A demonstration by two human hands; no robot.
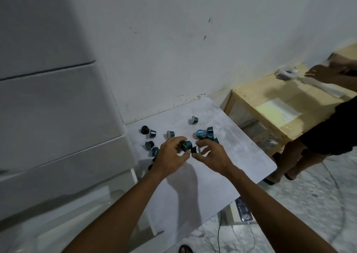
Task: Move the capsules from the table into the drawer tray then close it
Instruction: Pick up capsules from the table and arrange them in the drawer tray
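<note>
Several dark teal capsules lie scattered on the small grey table (241,152). One capsule (193,120) lies apart near the back, a black one (144,129) at the left, and a cluster (205,134) sits just beyond my right hand. My left hand (172,154) grips a teal capsule (186,145) between thumb and fingers. Close beside it, my right hand (210,154) pinches a dark capsule (194,149). The white drawer unit (58,117) stands at the left; all its visible drawer fronts look closed and no tray shows.
A white wall runs behind the table. A wooden side table (270,106) with a paper sheet stands to the right, where another person (328,129) stands and handles something. Cables and a power strip (244,210) lie on the marbled floor.
</note>
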